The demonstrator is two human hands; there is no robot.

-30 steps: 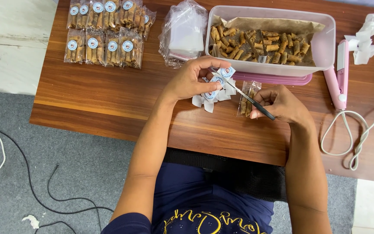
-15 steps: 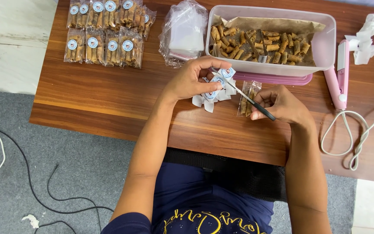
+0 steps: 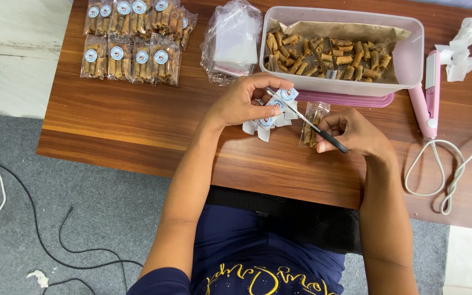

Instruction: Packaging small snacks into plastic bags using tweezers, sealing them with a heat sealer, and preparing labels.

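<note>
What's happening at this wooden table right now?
A seated person is working with round white-and-blue stickers. The left hand holds a small white sticker sheet just above the brown wooden table, while the right hand points black-handled metal tweezers at it. A small clear bag of brown rolled snacks lies unlabelled under the tweezers. Finished, stickered bags sit at the far left, beside a stack of empty clear bags and a translucent tub of loose snacks. A pink sealer lies to the right.

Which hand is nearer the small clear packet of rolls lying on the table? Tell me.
Right. The right hand sits just beside the packet, holding tweezers over it. The left hand is farther off, holding the sticker sheet.
</note>
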